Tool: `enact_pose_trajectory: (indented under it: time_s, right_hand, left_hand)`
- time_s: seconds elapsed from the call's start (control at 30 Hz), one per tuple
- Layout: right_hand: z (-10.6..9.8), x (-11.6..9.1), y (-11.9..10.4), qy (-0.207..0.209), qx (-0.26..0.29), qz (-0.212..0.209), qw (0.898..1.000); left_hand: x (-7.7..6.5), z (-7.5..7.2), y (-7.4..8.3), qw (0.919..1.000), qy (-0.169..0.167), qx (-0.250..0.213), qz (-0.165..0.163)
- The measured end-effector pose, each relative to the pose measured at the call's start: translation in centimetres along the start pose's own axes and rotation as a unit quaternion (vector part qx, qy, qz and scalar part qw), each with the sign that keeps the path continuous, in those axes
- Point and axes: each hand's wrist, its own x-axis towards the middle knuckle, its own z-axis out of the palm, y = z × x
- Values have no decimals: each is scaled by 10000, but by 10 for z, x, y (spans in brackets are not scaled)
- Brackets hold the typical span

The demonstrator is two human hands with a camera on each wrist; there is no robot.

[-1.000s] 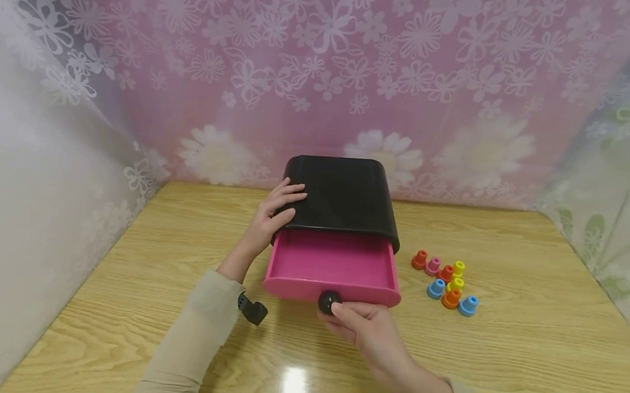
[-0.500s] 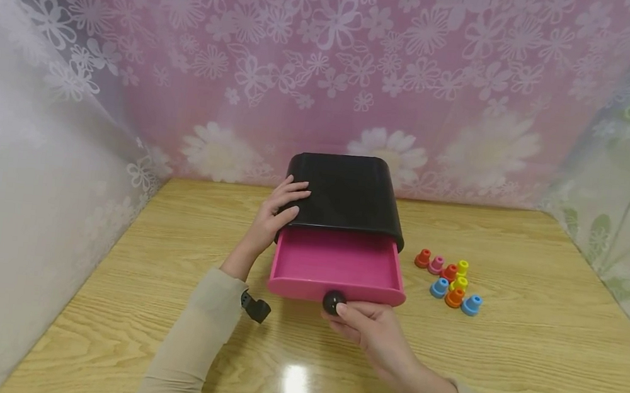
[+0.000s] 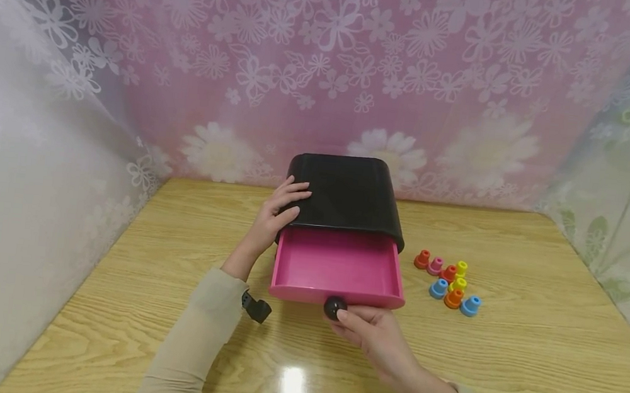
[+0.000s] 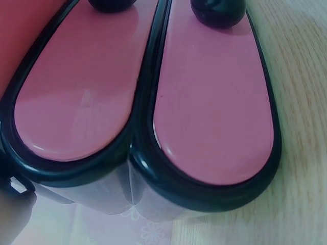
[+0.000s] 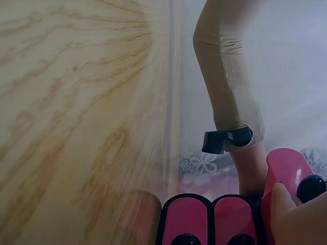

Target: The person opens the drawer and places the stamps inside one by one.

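A black drawer cabinet [image 3: 349, 193] stands on the wooden table, its pink top drawer [image 3: 336, 268] pulled partway out with nothing inside. My right hand [image 3: 381, 342] pinches the round black drawer knob [image 3: 334, 308] between thumb and fingers. Across the cabinet's upper left edge rests my left hand [image 3: 273, 214], fingers extended over the top and thumb near the front. Below, two pink lower drawers [image 4: 214, 102] sit closed in their black frames in the left wrist view, each with a black knob [image 4: 218, 10]. My right fingers' undersides are hidden.
Several small stepped plastic pegs, among them a blue peg [image 3: 471, 306], an orange peg [image 3: 454, 298] and a red peg [image 3: 422, 259], stand grouped right of the cabinet. A flowered pink curtain [image 3: 331, 84] hangs behind the table [image 3: 502, 379]. A black wrist camera [image 3: 256, 308] juts from my left sleeve.
The top drawer has come slightly further toward me, with my right hand on its knob. The left hand stays on the cabinet. The head view shifted a little earlier.
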Motion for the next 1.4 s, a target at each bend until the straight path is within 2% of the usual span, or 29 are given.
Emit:
enact_pose_trajectory:
  time_s: [0.23,0.37,0.5,0.67,0.73,0.83,0.97,1.07,1.17,1.3,1.4]
  right_hand:
    - [-1,0,1,-10,-277,54,9996]
    - [-7,-1,5,-222,-930,-146,9953]
    - [-19,-2,9,-352,-1723,-375,9837]
    - [-39,-2,9,-67,-2405,-407,9698]
    - [-49,-3,7,123,-2733,-464,9607]
    - [-63,-3,2,421,-3262,-764,9413]
    - [-82,-4,-6,849,-3963,-1315,9047]
    - [-97,-4,-13,1103,-4248,-1589,8844]
    - [-112,-4,-19,1348,-4419,-1661,8712]
    - [-132,-5,-27,1634,-4551,-1435,8635]
    - [-148,-7,-34,1872,-4753,-1290,8499]
  left_hand:
    - [-2,-3,-28,10000,6,-48,15]
    - [-1,-3,-29,10000,3,-29,-26]
    - [-2,-4,-30,10000,-5,-39,2]
    - [0,-2,-20,10000,-7,-46,61]
    - [1,-1,-12,10000,-1,-55,64]
    - [1,1,0,10000,3,-48,49]
    - [2,1,7,10000,3,-22,32]
    - [2,1,7,10000,-2,-10,35]
    - [3,1,6,10000,-11,-12,29]
    - [3,1,5,10000,5,-8,20]
    - [2,1,5,10000,-3,16,24]
